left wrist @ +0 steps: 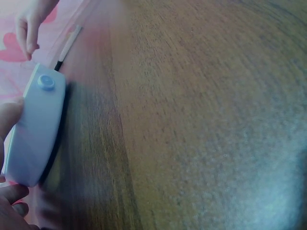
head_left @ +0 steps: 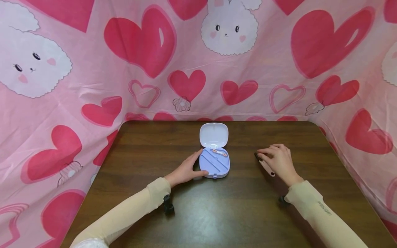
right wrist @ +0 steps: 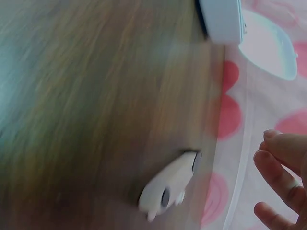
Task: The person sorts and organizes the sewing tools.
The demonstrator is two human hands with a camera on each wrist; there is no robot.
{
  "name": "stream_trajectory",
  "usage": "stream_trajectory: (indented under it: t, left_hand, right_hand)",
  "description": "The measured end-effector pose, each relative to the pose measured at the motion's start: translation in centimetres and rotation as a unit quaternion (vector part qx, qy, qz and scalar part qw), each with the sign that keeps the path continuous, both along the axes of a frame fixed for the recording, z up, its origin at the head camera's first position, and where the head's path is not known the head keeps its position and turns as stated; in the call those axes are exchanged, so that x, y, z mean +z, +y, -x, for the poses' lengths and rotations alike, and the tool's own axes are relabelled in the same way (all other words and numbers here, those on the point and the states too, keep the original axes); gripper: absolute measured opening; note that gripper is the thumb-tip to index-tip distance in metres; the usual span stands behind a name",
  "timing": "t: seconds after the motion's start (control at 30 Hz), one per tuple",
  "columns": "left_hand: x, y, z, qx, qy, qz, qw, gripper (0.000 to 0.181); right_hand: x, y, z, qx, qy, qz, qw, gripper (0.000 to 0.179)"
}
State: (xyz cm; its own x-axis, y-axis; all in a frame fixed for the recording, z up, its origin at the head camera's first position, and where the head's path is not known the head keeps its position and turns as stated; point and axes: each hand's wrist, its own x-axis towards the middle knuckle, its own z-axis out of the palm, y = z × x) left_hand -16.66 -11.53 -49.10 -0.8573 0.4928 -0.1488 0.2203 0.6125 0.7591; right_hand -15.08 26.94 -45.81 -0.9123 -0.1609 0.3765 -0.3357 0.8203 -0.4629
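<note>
A lavender case (head_left: 214,162) lies on the table with its pale lid (head_left: 214,135) raised at the back. In its tray, a small orange-and-white stick-like piece (head_left: 219,152) sits in the upper slot; two long diagonal grooves show below. My left hand (head_left: 187,169) grips the case from the left, thumb at the front corner and fingers along the far left side. Near my right hand (head_left: 280,163) lies a small elongated beige piece (right wrist: 169,184) with a black end and a dark oval spot. In the right wrist view, the bent fingers (right wrist: 276,172) appear apart from it, holding nothing visible.
The brown wooden table (head_left: 139,144) has a pink heart-and-rabbit cloth (head_left: 192,62) hanging behind and beside it. A black wrist device (head_left: 168,205) is on the left forearm, another (head_left: 283,200) on the right.
</note>
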Motion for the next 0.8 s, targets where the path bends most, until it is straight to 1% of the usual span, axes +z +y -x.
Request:
stream_trajectory:
  t: [0.17,0.6,0.7,0.8]
  left_hand:
    - [0.1,0.0,0.0,0.001,0.000,-0.002,1.0000,0.099]
    - [0.1,0.0,0.0,0.001,-0.001,-0.003,1.0000,0.100]
    - [0.2,0.0,0.0,0.001,-0.003,-0.002,1.0000,0.100]
    - [0.2,0.0,0.0,0.002,-0.004,-0.001,1.0000,0.099]
  right_hand:
    - [-0.1,1.8,-0.4,-0.015,-0.009,-0.010,0.9998,0.018]
    - [-1.0,6.3,-1.4,-0.055,-0.005,-0.016,0.9984,0.023]
    - [-1.1,7.2,-1.6,-0.067,-0.012,-0.020,0.9975,0.025]
    - [-1.2,8.0,-1.7,-0.076,-0.028,-0.030,0.9963,0.028]
